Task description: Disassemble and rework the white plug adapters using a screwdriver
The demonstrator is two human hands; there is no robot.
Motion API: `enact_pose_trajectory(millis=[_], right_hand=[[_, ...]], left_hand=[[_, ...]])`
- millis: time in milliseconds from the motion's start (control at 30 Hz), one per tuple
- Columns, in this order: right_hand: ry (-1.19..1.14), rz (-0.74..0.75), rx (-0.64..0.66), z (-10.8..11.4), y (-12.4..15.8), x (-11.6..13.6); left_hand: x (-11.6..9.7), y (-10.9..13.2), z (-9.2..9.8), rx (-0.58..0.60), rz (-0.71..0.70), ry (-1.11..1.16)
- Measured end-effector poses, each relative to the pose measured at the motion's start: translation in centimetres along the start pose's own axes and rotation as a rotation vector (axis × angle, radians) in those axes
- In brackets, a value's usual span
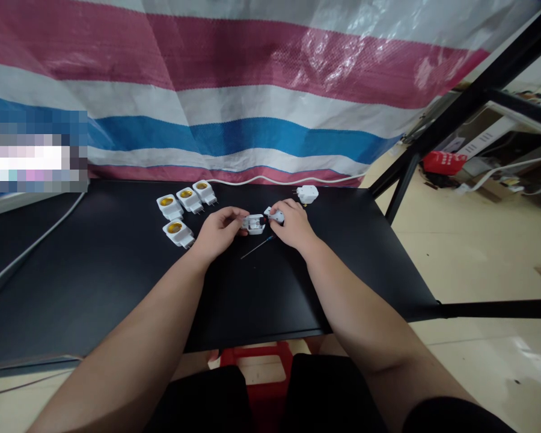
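Note:
My left hand (223, 231) is closed on the edge of an opened white plug housing (255, 225), its inside facing up with small parts showing. Between the fingers of my right hand (294, 224) is a white plug piece (278, 215), close against the housing's right end. A dark part lies where the two pieces meet, too small to make out. Just below, on the table, rests a thin screwdriver (258, 246), its blue handle end near my right hand. Another white plug unit (307, 193) with prongs lies beyond my right hand.
Several white plug units with round yellow tops (174, 228) stand left of my left hand on the black table (117, 270). A white cable (270, 179) runs along the back edge before a striped sheet (234, 132). Black metal frame bars (426, 141) rise at the right.

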State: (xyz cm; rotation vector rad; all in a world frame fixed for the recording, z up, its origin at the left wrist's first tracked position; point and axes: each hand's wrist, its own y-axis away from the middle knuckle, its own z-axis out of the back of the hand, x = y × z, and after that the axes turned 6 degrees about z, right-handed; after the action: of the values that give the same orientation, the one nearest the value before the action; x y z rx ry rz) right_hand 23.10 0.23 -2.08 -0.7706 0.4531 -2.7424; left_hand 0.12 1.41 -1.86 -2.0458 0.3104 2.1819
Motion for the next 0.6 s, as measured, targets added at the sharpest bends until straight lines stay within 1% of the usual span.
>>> enact_pose_trajectory(millis=[233,600], right_hand=[[0.002,0.002,0.003,0.04,0.0,-0.01],[0.012,0.006,0.003,0.08,0.02,0.01]], left_hand=[[0.06,0.0,-0.04,-0.011,-0.003,0.047],[-0.07,0.11,0.14,0.0,0.018,0.046]])
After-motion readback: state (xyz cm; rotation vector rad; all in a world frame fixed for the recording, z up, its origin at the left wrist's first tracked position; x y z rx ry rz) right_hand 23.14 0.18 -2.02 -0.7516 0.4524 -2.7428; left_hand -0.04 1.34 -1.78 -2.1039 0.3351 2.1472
